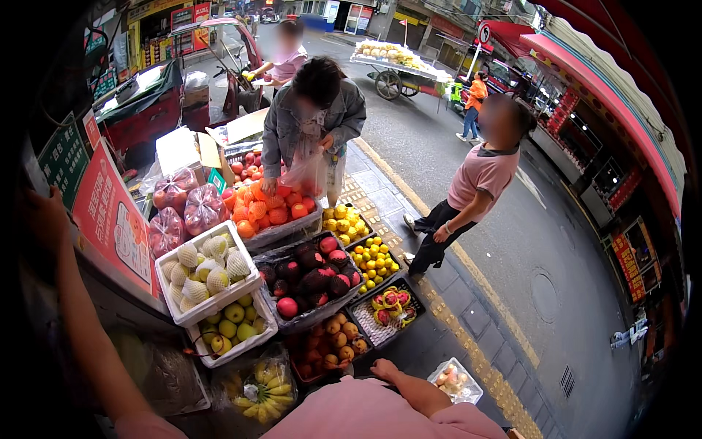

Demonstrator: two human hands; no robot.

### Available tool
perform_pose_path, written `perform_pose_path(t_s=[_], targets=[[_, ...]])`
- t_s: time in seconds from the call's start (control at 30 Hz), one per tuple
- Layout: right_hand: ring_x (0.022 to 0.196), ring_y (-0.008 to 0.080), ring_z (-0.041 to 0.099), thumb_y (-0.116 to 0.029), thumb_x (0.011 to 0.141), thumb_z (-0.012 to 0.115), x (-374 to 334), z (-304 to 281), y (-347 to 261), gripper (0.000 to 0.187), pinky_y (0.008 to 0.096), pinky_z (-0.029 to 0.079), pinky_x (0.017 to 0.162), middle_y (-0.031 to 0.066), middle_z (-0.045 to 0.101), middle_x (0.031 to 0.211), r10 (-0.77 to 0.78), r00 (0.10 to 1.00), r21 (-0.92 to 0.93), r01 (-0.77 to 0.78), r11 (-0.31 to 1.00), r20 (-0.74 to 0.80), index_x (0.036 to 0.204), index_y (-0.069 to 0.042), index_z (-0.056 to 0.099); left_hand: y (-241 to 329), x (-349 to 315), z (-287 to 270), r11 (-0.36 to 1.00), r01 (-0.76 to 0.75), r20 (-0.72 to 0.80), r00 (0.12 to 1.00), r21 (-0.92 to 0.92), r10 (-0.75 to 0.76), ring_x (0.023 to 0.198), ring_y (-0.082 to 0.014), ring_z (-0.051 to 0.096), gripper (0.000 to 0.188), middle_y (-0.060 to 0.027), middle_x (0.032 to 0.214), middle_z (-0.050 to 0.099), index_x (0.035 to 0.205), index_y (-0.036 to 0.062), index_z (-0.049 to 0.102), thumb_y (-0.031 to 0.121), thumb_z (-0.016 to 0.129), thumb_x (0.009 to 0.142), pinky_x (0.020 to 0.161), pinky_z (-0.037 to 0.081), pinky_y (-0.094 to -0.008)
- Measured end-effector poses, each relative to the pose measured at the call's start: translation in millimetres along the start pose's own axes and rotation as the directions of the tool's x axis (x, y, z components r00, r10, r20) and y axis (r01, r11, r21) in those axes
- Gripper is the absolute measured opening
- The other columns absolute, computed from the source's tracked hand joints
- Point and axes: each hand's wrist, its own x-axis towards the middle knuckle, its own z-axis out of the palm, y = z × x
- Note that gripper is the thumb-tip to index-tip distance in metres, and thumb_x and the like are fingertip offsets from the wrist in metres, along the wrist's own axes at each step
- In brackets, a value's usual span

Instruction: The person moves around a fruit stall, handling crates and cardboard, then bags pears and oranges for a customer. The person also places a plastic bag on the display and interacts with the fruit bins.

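At the left edge, my left hand (pixel 45 223) is raised against the side of a red sign panel (pixel 110 212); shadow hides how its fingers are set. My right hand (pixel 385 371) is low, close to my pink shirt, beside a crate of brown pears (pixel 340 340). Its fingers turn downward and are mostly hidden. Nothing held shows in either hand. Between my arms are a bunch of bananas (pixel 265 391) in clear plastic, a white box of green pears (pixel 232 325) and, stacked on it, a white foam box of net-wrapped fruit (pixel 205 274).
Across the stall a person in a denim jacket (pixel 314 117) reaches into orange-netted fruit (pixel 270 205), holding a plastic bag. A person in pink (pixel 479 183) stands at the kerb. Crates of dark-netted fruit (pixel 311 274), oranges (pixel 373 260) and dragon fruit (pixel 391 304) line the pavement.
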Motion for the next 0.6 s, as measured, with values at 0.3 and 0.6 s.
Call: perform_pose_path(t_s=[0.3, 0.6], targets=[[0.108, 0.0365, 0.065, -0.034, 0.085, 0.064, 7, 13, -1, 0.040, 0.0419, 0.050, 0.095, 0.0198, 0.069, 0.112, -0.020, 1.000, 0.007, 0.020, 1.000, -0.006, 0.110, -0.004, 0.072, 15, 8, -27, 0.998, 0.068, 0.015, 0.998, -0.001, -0.068, 0.094, -0.0398, 0.061, 0.068, -0.0231, 0.105, 0.056, 0.123, 0.0002, 0.048, 0.039, 0.077, 0.075, 0.078, 0.055, -0.0465], [0.111, 0.0380, 0.063, -0.033, 0.084, 0.062, 21, 11, -7, 0.040, 0.0432, 0.049, 0.097, 0.0219, 0.068, 0.116, -0.070, 0.991, -0.046, 0.076, 0.996, 0.111, 0.110, -0.003, 0.072, 14, 19, -41, 0.994, 0.101, 0.018, 0.995, -0.043, -0.100, 0.100, -0.0417, 0.060, 0.070, -0.0268, 0.111, 0.055, 0.126, -0.0023, 0.045, 0.034, 0.077, 0.076, 0.087, 0.053, -0.0477]])
